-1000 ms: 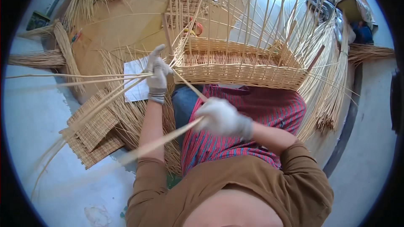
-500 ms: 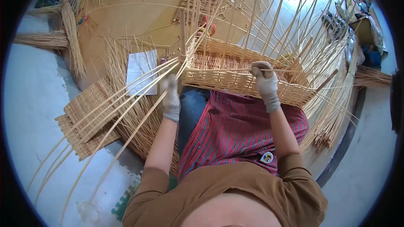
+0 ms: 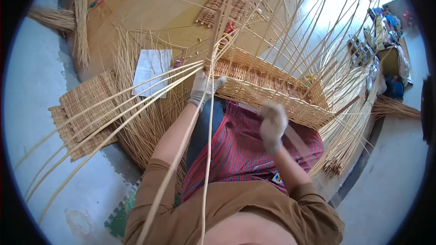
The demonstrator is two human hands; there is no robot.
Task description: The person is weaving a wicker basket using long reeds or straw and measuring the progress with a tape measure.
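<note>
A half-woven wicker basket (image 3: 272,97), long and rectangular, rests across my lap with tall upright canes rising from its far side. My left hand (image 3: 203,88), in a pale knit glove, grips its near left corner, thumb over the wall and fingers partly hidden. Several long canes (image 3: 131,102) fan out leftward from that corner. Two others, including a thin cane (image 3: 209,154), run down toward me past my left forearm. A stout wooden stick (image 3: 212,41) stands at the corner. In front of the basket wall, my right hand (image 3: 274,121), gloved too, is smeared by motion.
Woven wicker panels (image 3: 88,109) lie at left, near a paper sheet (image 3: 152,70). Another panel (image 3: 227,2) lies beyond the basket. Loose cane bundles (image 3: 349,122) spread at right; a tied bundle (image 3: 81,25) sits far left. Bags and clutter (image 3: 393,59) stand far right.
My left hand has risen to the basket's corner and taken hold. The right hand has come off the near rim, down toward me. Two canes have swung from the left toward my body.
</note>
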